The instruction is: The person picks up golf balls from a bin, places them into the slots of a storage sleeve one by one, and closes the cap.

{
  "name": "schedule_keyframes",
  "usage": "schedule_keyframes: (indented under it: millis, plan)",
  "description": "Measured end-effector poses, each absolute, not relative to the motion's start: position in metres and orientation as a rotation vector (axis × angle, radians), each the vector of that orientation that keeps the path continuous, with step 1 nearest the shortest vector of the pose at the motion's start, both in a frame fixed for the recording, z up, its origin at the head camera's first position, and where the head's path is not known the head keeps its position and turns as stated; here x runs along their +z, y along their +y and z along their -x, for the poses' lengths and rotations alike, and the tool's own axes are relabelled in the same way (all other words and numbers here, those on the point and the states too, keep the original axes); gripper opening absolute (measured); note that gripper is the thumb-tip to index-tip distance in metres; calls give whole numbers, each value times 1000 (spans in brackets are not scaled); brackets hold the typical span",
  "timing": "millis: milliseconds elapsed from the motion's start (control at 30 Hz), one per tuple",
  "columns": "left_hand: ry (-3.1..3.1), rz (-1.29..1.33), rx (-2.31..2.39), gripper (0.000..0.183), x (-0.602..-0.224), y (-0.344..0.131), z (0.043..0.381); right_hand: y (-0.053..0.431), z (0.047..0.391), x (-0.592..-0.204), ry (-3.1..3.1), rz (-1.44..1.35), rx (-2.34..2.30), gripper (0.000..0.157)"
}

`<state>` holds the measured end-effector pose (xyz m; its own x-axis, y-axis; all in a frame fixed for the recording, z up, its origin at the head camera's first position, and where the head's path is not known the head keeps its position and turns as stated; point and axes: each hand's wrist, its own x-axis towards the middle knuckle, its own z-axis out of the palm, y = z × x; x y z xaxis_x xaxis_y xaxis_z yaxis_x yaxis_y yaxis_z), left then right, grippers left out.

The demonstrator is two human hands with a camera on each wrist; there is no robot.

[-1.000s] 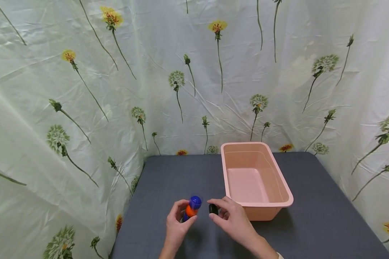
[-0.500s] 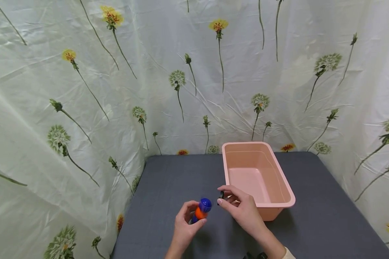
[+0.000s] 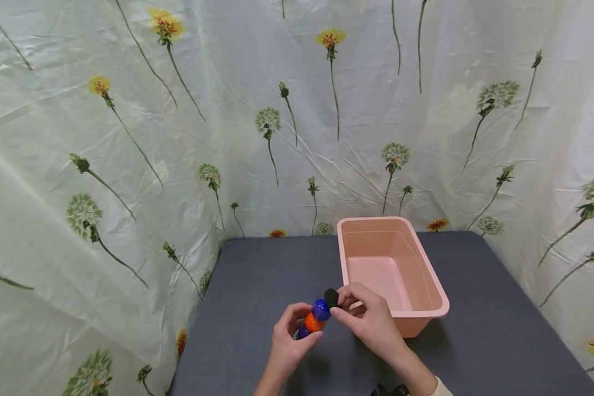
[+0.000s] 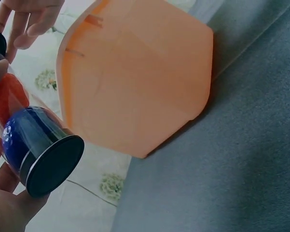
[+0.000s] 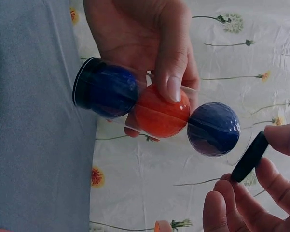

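My left hand [image 3: 288, 344] grips a clear plastic tube [image 5: 197, 91], tilted toward the right. Inside sit three balls in a row: a blue ball [image 5: 113, 91] at the capped end, an orange ball [image 5: 161, 113] in the middle and a dimpled blue ball [image 5: 214, 129] at the open end. A black base [image 4: 55, 166] closes the lower end. My right hand [image 3: 373, 313] pinches a round black cap [image 5: 251, 155] between thumb and fingers, edge-on and right by the tube's open mouth. Part of the left fingers is hidden behind the tube.
A pink plastic basin [image 3: 344, 258] stands on the dark grey table [image 3: 272, 269], just beyond my right hand. A white curtain [image 3: 218, 137] with dandelion print hangs behind and along the sides. A small black object [image 3: 390, 390] shows by the right wrist.
Both hands have shifted right, with the tube and cap. The tube leans more to the right, and the gap between cap and tube mouth has narrowed. The basin stays in place.
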<state>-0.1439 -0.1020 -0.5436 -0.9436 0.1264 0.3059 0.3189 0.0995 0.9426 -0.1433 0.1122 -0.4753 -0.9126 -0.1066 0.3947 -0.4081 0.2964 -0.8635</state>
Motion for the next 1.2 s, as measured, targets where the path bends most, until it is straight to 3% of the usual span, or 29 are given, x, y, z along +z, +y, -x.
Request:
schedule_keyframes:
  millis: [433,833,1200]
  plan:
    - [-2292,654,-1699,49,-537,-105,150,128,148,-462,-2517,-697,1426,43]
    - [-2290,864,-1528,49,-543,-108,148,146,154,-454,-2787,-880,1309,35]
    - [-2293,867,-1413,48,-549,-109,143,143,154,-468,-2789,-889,1328,30]
